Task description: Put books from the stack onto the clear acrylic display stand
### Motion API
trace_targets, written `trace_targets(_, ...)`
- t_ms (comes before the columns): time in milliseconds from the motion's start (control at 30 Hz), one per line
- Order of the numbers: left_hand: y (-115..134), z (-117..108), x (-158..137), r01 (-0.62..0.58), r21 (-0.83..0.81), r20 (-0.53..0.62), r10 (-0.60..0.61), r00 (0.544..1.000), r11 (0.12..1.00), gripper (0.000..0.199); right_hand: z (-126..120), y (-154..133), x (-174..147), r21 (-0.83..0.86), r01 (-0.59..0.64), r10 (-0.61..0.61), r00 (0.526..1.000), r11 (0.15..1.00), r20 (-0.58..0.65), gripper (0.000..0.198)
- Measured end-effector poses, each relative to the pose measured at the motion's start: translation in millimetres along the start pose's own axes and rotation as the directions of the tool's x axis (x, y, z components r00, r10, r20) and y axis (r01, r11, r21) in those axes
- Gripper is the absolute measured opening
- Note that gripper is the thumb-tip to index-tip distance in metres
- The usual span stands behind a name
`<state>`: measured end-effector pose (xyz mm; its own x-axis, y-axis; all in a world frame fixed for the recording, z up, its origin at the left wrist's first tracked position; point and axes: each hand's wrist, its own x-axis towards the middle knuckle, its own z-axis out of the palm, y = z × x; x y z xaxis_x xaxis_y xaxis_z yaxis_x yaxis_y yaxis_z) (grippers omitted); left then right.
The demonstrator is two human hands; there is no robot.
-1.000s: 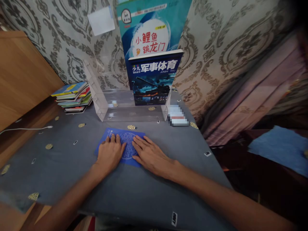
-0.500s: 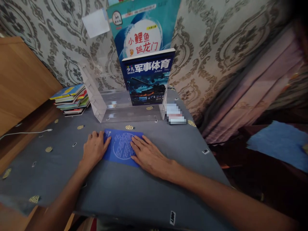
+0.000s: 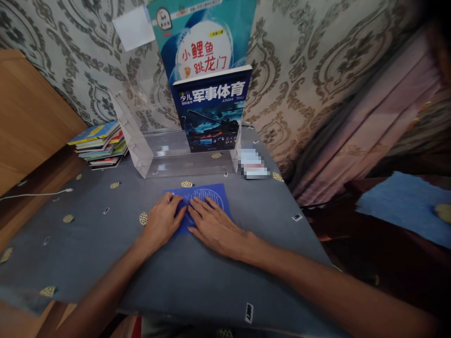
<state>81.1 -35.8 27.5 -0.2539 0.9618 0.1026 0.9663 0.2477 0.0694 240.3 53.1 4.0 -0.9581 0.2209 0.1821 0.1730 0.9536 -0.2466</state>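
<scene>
A thin blue book (image 3: 207,191) with white print inside a circle lies flat on the cloth-covered table, partly hidden under my hands. My left hand (image 3: 162,219) is at its left side, with fingers curled and drawn toward the thumb on the cover's edge. My right hand (image 3: 218,230) rests palm down over the middle, fingers stretched out across the print. Behind the book stands a clear acrylic rack (image 3: 186,168). It holds a dark blue book with a tank picture (image 3: 213,115) and a taller teal book (image 3: 204,40), both upright.
A stack of books (image 3: 100,144) sits at the back left, near a white cable (image 3: 38,194). A blurred-out item (image 3: 254,164) lies right of the rack. The grey tablecloth (image 3: 197,281) has pineapple prints. A blue cloth (image 3: 405,206) is off to the right.
The blue book has slid to the right under my hands. My left hand has moved right, closer to my right hand, and its fingers are more curled. My right hand stays nearly in place.
</scene>
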Motion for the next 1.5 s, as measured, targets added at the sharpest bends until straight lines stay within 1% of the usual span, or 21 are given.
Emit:
trace_targets(100,3.5,10.6,2.5,-0.081,0.016,-0.024,0.082,0.996,0.997,0.031,2.4,1.9,0.7,0.020,0.004,-0.003,0.999,1.000,-0.046,0.050)
trace_targets(200,1.8,24.1,2.6,-0.158,0.013,-0.034,0.159,0.987,0.987,0.041,4.1,8.3,3.1,0.018,-0.007,0.008,0.999,1.000,-0.051,0.048)
trace_targets(300,-1.4,34.5,1.7,-0.195,-0.029,-0.030,0.194,0.981,0.980,0.046,7.0,19.5,6.1,0.017,-0.043,0.044,0.997,0.999,-0.059,0.056)
trace_targets(433,-3.9,37.9,1.3,-0.212,-0.033,-0.018,0.211,0.977,0.977,0.048,12.4,34.2,6.4,0.012,-0.068,0.068,0.994,0.998,-0.086,0.072)
trace_targets(500,-5.6,36.9,0.9,-0.209,-0.017,-0.004,0.209,0.978,0.978,0.050,13.9,38.8,3.8,-0.014,-0.101,0.100,0.991,0.995,-0.090,0.076)
trace_targets(600,-11.4,34.8,-1.2,-0.170,0.015,0.006,0.170,0.985,0.985,0.053,14.0,42.9,-4.1,-0.058,-0.163,0.157,0.983,0.985,-0.090,0.082)
trace_targets(733,-21.9,33.3,-4.9,-0.120,0.044,-0.009,0.120,0.993,0.992,0.057,13.1,46.6,-18.1,-0.076,-0.198,0.188,0.975,0.977,-0.117,0.083)
trace_targets(833,-26.1,32.9,-5.9,-0.105,0.050,-0.004,0.105,0.994,0.993,0.059,12.7,47.4,-26.9,-0.095,-0.220,0.208,0.971,0.971,-0.122,0.083)
trace_targets(1000,-24.6,31.8,-5.3,-0.090,0.043,0.027,0.088,0.996,0.995,0.059,9.3,41.2,-41.2,-0.119,-0.206,0.192,0.974,0.971,-0.118,0.076)
trace_targets(1133,-23.1,29.4,-4.6,-0.074,0.039,0.051,0.072,0.996,0.996,0.059,4.5,25.5,-59.1,-0.132,-0.187,0.174,0.979,0.973,-0.106,0.060)
trace_targets(1233,-22.3,26.1,-4.1,-0.059,0.042,0.065,0.057,0.996,0.997,0.059,2.0,8.9,-73.0,-0.114,-0.133,0.123,0.988,0.985,-0.096,0.048)
trace_targets(1300,-19.1,23.4,-5.8,-0.067,0.040,0.049,0.065,0.997,0.997,0.055,1.7,-0.8,-79.9,-0.106,-0.092,0.082,0.992,0.990,-0.095,0.045)
trace_targets(1367,-11.6,20.5,-11.1,-0.120,0.033,0.025,0.119,0.993,0.992,0.049,2.4,-7.2,-83.8,-0.103,-0.071,0.060,0.993,0.992,-0.103,0.043)
trace_targets(1400,-6.2,19.2,-15.5,-0.174,0.026,0.020,0.173,0.985,0.984,0.047,3.0,-8.9,-84.8,-0.100,-0.069,0.058,0.992,0.993,-0.113,0.043)
trace_targets(1433,0.0,18.1,-20.9,-0.242,0.015,0.021,0.242,0.970,0.970,0.045,3.8,-9.8,-85.2,-0.096,-0.070,0.058,0.991,0.993,-0.124,0.042)
trace_targets(1500,12.1,16.7,-34.0,-0.383,-0.014,0.031,0.383,0.923,0.924,0.043,5.2,-9.6,-85.2,-0.083,-0.071,0.059,0.988,0.994,-0.143,0.041)
